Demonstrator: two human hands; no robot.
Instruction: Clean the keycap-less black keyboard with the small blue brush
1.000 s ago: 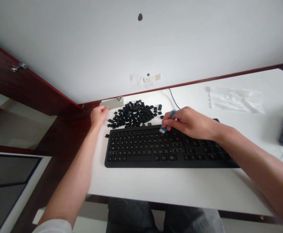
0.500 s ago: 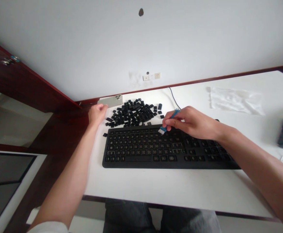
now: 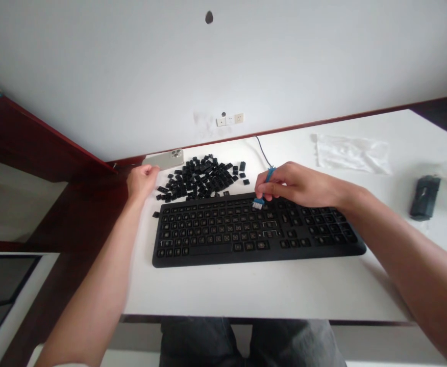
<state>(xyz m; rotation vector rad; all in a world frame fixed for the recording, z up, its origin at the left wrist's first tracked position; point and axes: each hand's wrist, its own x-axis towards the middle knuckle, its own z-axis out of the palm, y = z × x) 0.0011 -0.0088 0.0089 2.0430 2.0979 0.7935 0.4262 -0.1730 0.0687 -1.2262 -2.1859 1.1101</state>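
Observation:
My right hand [image 3: 290,183] pinches a small blue brush [image 3: 270,174] over the upper middle of a black keyboard [image 3: 212,249]. The brush's pale bristles [image 3: 258,204] point down at the keyboard's upper rows. Its keycaps are off, so the bare key sockets show in rows. Behind the keyboard lies a loose heap of black keycaps [image 3: 204,176], with a few strays around it. My left hand [image 3: 142,181] rests with curled fingers at the left side of the white table, beside the near end of a phone [image 3: 166,160] lying camera side up. Nothing shows in the left fingers.
A crumpled clear plastic bag [image 3: 349,153] lies at the back right of the white table [image 3: 246,290]. Farther right is a black object [image 3: 425,198] of unclear kind. A dark cable [image 3: 262,149] runs off the back edge. Wall sockets [image 3: 230,120] sit behind.
The brush has moved a little to the right along the keyboard, and its bristles now point more steeply down. My left hand stays by the phone. The whole view has turned slightly right.

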